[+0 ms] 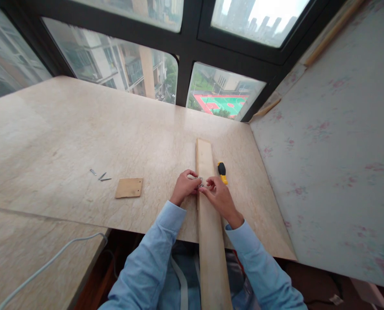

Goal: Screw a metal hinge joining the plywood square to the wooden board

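A long pale wooden board [211, 224] runs from the countertop toward my body, past the counter's front edge. My left hand [186, 186] pinches a small shiny metal piece [200, 182] against the board's left edge; its exact kind is too small to tell. Close beside it, my right hand [218, 194] rests over the board with thumb and fingertips drawn together near the metal piece. Whatever those fingertips hold, if anything, is too small to see. To the right of the board lies a screwdriver [222, 173] with a black and yellow handle.
Several small metal pieces [102, 176] lie on the stone countertop [66, 129] at left, near a small brown square plate [129, 188] with holes. A pale cable [53, 260] crosses the lower left counter. Dark-framed windows [187, 51] and a flowered wall [327, 142] border the counter.
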`<state>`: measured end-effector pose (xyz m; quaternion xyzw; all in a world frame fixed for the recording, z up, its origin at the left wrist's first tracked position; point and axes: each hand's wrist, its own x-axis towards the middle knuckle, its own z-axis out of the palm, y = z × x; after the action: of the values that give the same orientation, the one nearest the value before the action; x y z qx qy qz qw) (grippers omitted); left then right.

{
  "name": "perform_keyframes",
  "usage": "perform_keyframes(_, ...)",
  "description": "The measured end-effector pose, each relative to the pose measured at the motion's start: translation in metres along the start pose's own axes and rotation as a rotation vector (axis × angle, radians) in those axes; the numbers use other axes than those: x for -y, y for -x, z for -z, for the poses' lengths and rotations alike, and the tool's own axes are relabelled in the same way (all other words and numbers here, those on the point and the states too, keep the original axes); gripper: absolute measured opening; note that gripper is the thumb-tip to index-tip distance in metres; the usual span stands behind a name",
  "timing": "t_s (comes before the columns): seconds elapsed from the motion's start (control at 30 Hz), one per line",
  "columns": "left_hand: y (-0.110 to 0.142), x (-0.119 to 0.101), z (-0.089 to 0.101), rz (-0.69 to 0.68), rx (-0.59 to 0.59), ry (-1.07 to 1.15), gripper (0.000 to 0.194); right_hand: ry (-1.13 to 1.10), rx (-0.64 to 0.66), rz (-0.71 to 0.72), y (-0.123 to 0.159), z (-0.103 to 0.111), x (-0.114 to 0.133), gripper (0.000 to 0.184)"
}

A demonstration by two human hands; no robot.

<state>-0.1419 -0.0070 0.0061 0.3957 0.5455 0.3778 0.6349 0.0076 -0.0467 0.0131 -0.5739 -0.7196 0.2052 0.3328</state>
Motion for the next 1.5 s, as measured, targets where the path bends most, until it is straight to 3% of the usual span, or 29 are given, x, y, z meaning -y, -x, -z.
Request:
perform_keyframes(0.37,-0.0019,0.0017,-0.0001,0.005,-0.007,-0.023,0.026,-0.039,0.084,0.149,-0.0017,0.001,0.0015,0.015)
perform_keyframes(0.47,-0.0017,0.0015,-0.0002,0.004,-0.001,-0.019,0.027,-0.049,0.072,0.09,-0.0001,0.0015,0.0001,0.01)
perform_keyframes(0.63,-0.0023,0.0024,-0.0004,-0.002,-0.014,-0.027,0.028,0.053,0.0,-0.011,-0.0014,-0.0008,0.0013,0.016)
perform_keyframes(0.83,-0.0023,0.0021,0.0003,0.017,0.004,0.007,0.029,0.031,0.046,0.113,-0.0036,-0.0032,0.0035,0.012)
perform_keyframes(1.03,-0.002,0.0018,0.0006,0.026,0.017,0.027,0.031,-0.018,0.022,0.186,-0.0012,-0.0044,0.0025,0.02)
perform_keyframes(1.17,-0.0021,0.0027,0.0009,0.016,0.021,0.02,0.03,-0.077,0.041,0.175,-0.0007,-0.0035,0.0037,0.02)
perform_keyframes(1.27,-0.0028,0.0038,0.001,0.004,0.019,0.007,0.029,-0.09,0.037,0.114,0.0011,-0.0035,0.003,0.007)
perform_keyframes(1.37,-0.0032,0.0041,0.0007,0.012,0.007,-0.003,0.03,-0.023,-0.017,0.025,0.0022,-0.0046,0.0013,0.019)
perform_keyframes(1.5,-0.0024,0.003,0.0004,0.014,0.005,-0.003,0.029,0.039,-0.007,0.038,-0.0002,-0.0053,0.0015,0.018)
